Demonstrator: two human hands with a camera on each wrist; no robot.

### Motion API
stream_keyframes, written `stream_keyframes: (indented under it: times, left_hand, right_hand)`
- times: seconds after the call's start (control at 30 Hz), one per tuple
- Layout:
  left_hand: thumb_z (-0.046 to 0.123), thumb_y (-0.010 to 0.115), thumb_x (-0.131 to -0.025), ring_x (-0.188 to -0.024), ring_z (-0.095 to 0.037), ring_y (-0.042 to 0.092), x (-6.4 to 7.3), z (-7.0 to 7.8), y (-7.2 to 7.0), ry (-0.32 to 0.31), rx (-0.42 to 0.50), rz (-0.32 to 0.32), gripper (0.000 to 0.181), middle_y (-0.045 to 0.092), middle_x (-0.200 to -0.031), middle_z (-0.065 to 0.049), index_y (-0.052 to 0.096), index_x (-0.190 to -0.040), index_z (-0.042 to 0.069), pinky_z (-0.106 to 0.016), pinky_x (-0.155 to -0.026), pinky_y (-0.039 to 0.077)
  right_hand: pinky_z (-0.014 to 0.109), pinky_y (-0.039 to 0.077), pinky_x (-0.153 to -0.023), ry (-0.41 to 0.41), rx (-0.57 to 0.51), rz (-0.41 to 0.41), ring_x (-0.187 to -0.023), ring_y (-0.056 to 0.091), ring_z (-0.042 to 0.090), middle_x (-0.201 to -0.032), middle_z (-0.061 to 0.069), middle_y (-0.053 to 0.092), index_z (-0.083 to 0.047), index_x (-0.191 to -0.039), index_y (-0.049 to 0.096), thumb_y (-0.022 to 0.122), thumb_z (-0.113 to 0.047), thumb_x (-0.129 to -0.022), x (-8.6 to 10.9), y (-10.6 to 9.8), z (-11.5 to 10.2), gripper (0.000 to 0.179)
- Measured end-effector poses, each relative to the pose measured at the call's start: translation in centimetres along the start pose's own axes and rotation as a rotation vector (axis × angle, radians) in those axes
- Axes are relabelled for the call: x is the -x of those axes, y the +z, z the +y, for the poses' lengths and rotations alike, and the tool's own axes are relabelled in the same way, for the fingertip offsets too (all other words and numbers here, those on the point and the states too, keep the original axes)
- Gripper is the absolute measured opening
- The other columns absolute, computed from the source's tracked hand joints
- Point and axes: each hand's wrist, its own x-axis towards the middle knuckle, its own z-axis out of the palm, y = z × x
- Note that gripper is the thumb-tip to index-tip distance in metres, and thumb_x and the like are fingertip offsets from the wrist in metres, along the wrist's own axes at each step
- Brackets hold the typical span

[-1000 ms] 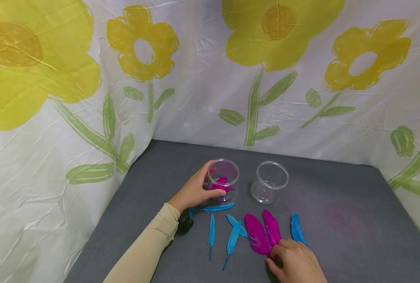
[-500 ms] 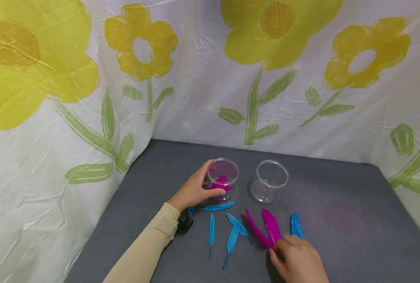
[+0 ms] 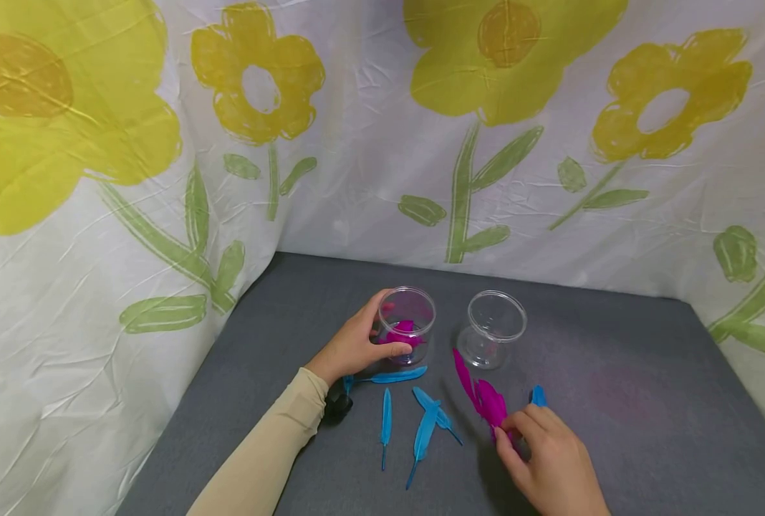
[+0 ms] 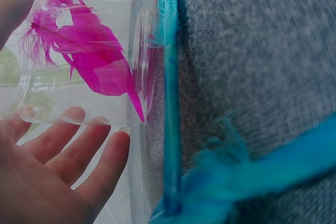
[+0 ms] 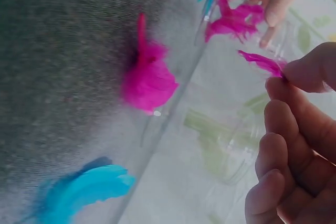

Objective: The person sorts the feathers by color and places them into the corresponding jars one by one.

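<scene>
My left hand [image 3: 359, 344] holds a clear plastic jar [image 3: 415, 304] from its left side, thumb across the front. Magenta feather [image 4: 97, 51] pieces show inside the jar through its wall. Between thumb and index finger my right hand [image 3: 550, 455] pinches a magenta feather [image 3: 463, 374], raised above the table; its tip points toward the containers. In the right wrist view the feather [image 5: 262, 64] is seen at the fingertips. Another magenta feather [image 3: 491, 403] lies on the cloth just beyond the right fingers.
A second clear container [image 3: 495, 319] stands right of the jar. Blue feathers lie on the grey cloth: one [image 3: 398, 375] below the jar, one [image 3: 386, 426] upright in view, a crossed pair [image 3: 425, 433], one [image 3: 537, 396] partly behind the right hand. A flower-printed curtain [image 3: 357, 179] hangs behind.
My right hand has lifted one magenta feather off the cloth and moved it slightly up toward the containers. The left hand and jar stay in place.
</scene>
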Motion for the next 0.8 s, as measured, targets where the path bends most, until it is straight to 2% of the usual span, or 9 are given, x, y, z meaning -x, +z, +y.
stream_keyframes:
  times: [0.2, 0.33, 0.57, 0.8]
  left_hand:
    - [0.058, 0.086, -0.088, -0.131, -0.022, 0.060, 0.2, 0.2, -0.2, 0.000, 0.000, 0.003, 0.102, 0.054, -0.160, 0.001, 0.025, -0.168, 0.042, -0.045, -0.112, 0.058]
    - [0.057, 0.087, -0.088, -0.132, -0.022, 0.060, 0.1, 0.2, -0.3, -0.004, 0.001, 0.005, 0.103, 0.054, -0.160, 0.001, 0.025, -0.168, 0.042, -0.045, -0.112, 0.058]
    - [0.056, 0.087, -0.088, -0.130, -0.023, 0.060, 0.1, 0.0, -0.2, 0.006, 0.005, 0.009, 0.102, 0.054, -0.161, 0.000, 0.026, -0.168, 0.040, -0.046, -0.112, 0.058]
    - [0.057, 0.086, -0.089, -0.128, -0.020, 0.059, 0.0, -0.1, -0.2, 0.014, 0.009, -0.007, 0.102, 0.052, -0.163, -0.002, 0.024, -0.169, 0.040, -0.046, -0.113, 0.057]
  right_hand:
    - [0.013, 0.039, -0.059, -0.065, -0.051, 0.043, -0.073, 0.045, 0.000, -0.080, -0.014, 0.055, -0.022, -0.084, 0.071, 0.086, -0.015, -0.078, -1.1, -0.1, 0.0, 0.018]
    - [0.013, 0.035, -0.058, -0.074, -0.074, 0.029, -0.074, 0.041, 0.000, -0.080, -0.014, 0.053, -0.021, -0.085, 0.071, 0.081, -0.018, -0.083, -2.2, -0.3, -0.3, 0.011]
    - [0.017, 0.039, -0.060, -0.108, -0.069, 0.016, -0.074, 0.044, 0.004, -0.081, -0.009, 0.060, -0.019, -0.088, 0.073, 0.082, -0.016, -0.084, -5.1, -0.8, -1.1, 0.011]
    - [0.026, 0.047, -0.058, -0.219, -0.011, 0.075, -0.072, 0.050, 0.008, -0.084, -0.005, 0.065, -0.016, -0.088, 0.073, 0.087, -0.012, -0.080, -8.6, -1.4, -1.9, 0.016]
